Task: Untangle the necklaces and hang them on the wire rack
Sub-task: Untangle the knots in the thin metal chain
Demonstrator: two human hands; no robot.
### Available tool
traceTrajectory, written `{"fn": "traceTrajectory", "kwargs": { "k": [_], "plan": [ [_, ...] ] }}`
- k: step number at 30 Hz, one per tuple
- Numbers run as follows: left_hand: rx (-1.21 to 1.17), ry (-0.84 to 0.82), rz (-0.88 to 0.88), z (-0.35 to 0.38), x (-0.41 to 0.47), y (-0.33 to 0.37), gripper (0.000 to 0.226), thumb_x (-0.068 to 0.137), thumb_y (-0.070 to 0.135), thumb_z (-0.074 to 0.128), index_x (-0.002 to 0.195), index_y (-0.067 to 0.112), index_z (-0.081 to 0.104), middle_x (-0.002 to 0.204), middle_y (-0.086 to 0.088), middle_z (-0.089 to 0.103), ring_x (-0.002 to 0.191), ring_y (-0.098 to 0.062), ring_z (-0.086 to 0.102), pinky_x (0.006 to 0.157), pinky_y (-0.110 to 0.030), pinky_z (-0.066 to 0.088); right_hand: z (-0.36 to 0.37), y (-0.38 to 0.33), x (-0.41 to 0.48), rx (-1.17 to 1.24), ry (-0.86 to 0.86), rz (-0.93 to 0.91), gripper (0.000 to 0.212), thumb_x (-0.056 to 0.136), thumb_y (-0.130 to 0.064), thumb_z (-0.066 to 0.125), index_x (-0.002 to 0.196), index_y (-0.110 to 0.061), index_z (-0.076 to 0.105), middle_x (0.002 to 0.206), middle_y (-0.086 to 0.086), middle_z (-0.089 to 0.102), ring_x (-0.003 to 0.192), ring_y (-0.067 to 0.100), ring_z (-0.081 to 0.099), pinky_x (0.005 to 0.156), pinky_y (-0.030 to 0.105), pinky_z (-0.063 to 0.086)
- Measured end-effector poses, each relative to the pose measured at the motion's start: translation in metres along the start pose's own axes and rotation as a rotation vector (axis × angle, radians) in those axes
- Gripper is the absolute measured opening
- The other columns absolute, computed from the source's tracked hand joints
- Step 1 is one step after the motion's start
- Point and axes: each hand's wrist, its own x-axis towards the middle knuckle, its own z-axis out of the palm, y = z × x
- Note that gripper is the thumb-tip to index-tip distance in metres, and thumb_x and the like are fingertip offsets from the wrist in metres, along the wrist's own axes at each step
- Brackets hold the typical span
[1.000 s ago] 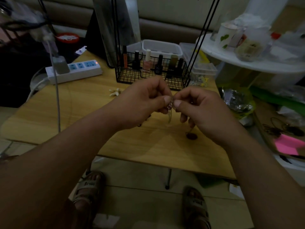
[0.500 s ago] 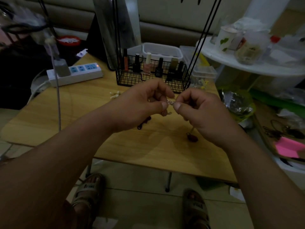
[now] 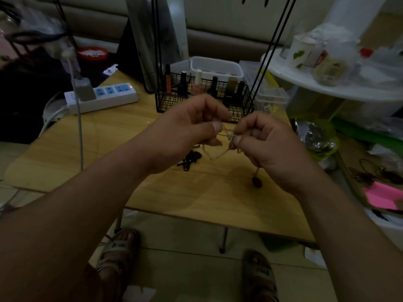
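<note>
A thin pale chain necklace (image 3: 226, 136) is stretched between both hands above the wooden table (image 3: 196, 192). My left hand (image 3: 187, 125) pinches one part of it between thumb and forefinger. My right hand (image 3: 268, 144) pinches the knotted part a little to the right. A loop of chain sags below the hands, and a dark pendant (image 3: 256, 181) dangles under my right hand. A second, dark necklace (image 3: 189, 160) lies on the table beneath my left hand. The black wire rack (image 3: 270, 46) rises behind, its basket base (image 3: 174, 101) holding several nail polish bottles.
A white power strip (image 3: 104, 97) with a plugged cable lies at the table's back left. Clear plastic boxes (image 3: 218, 66) stand behind the basket. A white round shelf (image 3: 327, 83) with jars is at the right, with clutter and a pink pad (image 3: 381, 195) below. My sandalled feet (image 3: 122, 249) are under the table.
Both hands have drawn slightly apart, so a short run of chain now shows between them and a loop hangs below. The view has tilted up a little.
</note>
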Motion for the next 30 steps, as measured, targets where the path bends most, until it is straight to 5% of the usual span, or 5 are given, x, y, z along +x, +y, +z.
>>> {"fn": "traceTrajectory", "kwargs": {
  "k": [7,12,20,24,30],
  "plan": [
    [0.013,0.034,0.010,-0.002,-0.002,0.004,0.016,0.102,0.003,0.057,0.110,0.014,0.065,0.081,0.008,0.057,0.066,-0.004,0.050,0.059,-0.021,0.045,0.000,0.001,-0.002,-0.088,-0.002,-0.013,0.009,0.098,-0.007,0.066,0.103,-0.008,0.073,0.079,-0.003,0.072,0.055,-0.005,0.058,0.053,0.008,0.041],
    [0.216,0.020,0.056,-0.002,0.000,0.003,0.015,0.099,0.001,0.057,0.098,0.015,0.063,0.087,-0.007,0.056,0.070,-0.007,0.048,0.063,-0.021,0.043,-0.002,0.002,-0.003,-0.111,0.056,-0.011,0.008,0.100,-0.013,0.064,0.101,-0.016,0.072,0.078,-0.006,0.073,0.057,-0.005,0.058,0.053,0.007,0.040],
    [0.426,0.022,0.148,0.011,-0.003,-0.001,0.006,0.098,0.014,0.070,0.100,0.009,0.067,0.064,0.038,0.056,0.060,0.013,0.052,0.054,-0.005,0.036,0.002,0.002,-0.003,-0.149,0.092,-0.037,0.005,0.097,-0.017,0.068,0.094,-0.017,0.072,0.075,-0.008,0.072,0.063,-0.002,0.061,0.055,0.016,0.046],
    [0.437,0.040,0.126,0.013,-0.003,-0.002,0.007,0.099,0.021,0.069,0.101,0.014,0.068,0.064,0.040,0.056,0.058,0.010,0.052,0.053,-0.006,0.037,0.001,0.003,-0.004,-0.205,0.120,-0.046,0.003,0.094,-0.022,0.073,0.092,-0.019,0.073,0.083,0.001,0.074,0.079,0.017,0.069,0.071,0.033,0.055],
    [0.471,0.089,0.115,0.014,0.000,-0.008,0.004,0.099,0.023,0.068,0.097,0.019,0.070,0.066,0.040,0.057,0.059,0.010,0.051,0.052,-0.007,0.035,0.004,0.003,-0.005,-0.283,0.129,-0.076,0.005,0.091,-0.022,0.077,0.089,-0.021,0.073,0.079,-0.003,0.071,0.069,0.005,0.062,0.059,0.019,0.049]
  ]
}}
